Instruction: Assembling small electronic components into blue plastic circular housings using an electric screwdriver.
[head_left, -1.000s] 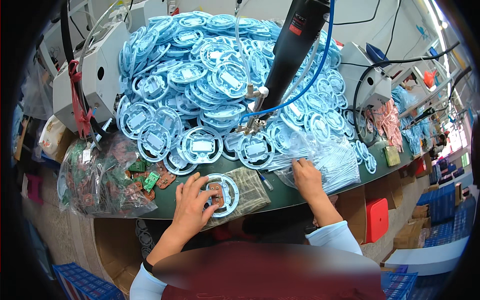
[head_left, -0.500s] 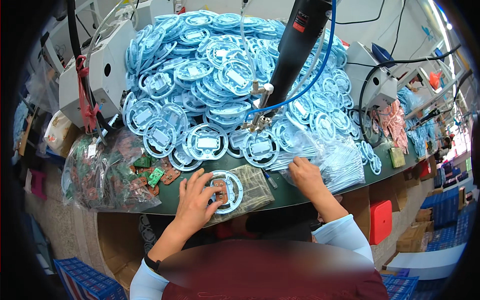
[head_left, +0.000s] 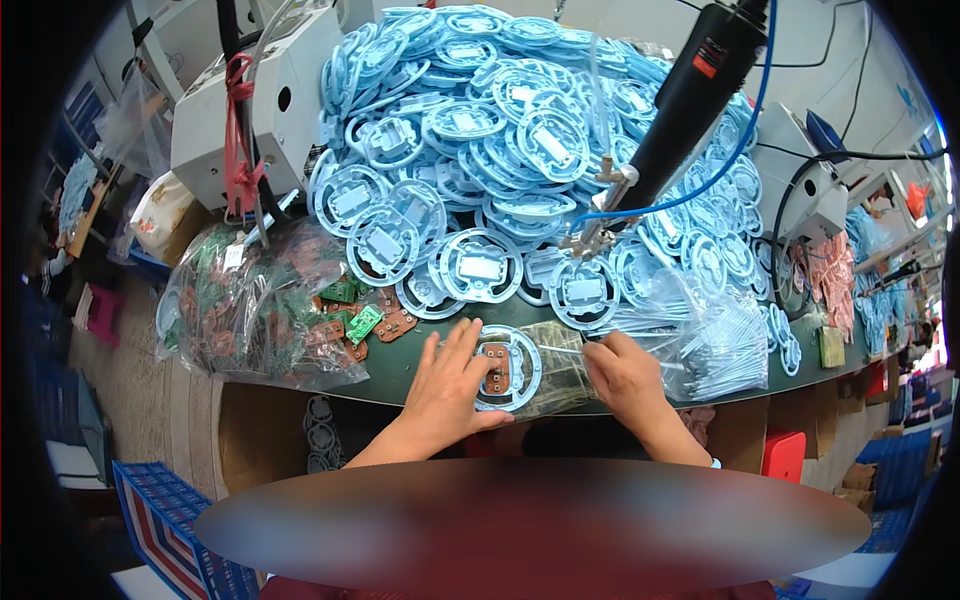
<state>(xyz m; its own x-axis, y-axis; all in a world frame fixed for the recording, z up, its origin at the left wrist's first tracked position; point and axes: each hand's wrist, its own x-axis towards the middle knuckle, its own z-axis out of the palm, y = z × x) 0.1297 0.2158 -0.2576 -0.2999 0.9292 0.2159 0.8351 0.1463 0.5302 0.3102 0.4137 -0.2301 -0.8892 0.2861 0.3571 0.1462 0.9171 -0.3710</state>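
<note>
A light-blue plastic ring frame point(head_left: 530, 368) lies on a tape-wrapped pad point(head_left: 563, 378) at the table's front edge. A brown circuit board point(head_left: 495, 372) sits within the ring. My left hand point(head_left: 445, 392) grips the ring's left side, its thumb near the bottom rim and a fingertip at the board. To the right, my right hand point(head_left: 626, 378) pinches a thin pale stick point(head_left: 562, 348) that points left toward the ring. Its fingers hide the stick's other end.
Similar blue rings point(head_left: 480, 265) are heaped behind. A clear bag of circuit boards point(head_left: 265, 315) lies left, beside loose green boards point(head_left: 364, 322). Pale sticks point(head_left: 725, 345) lie in plastic at right. A black tool point(head_left: 700, 95) with a blue hose hangs overhead.
My right hand has come away from the bundle of sticks toward the ring, now with a stick in its fingers. My left hand stays at the ring. The whole view has shifted.
</note>
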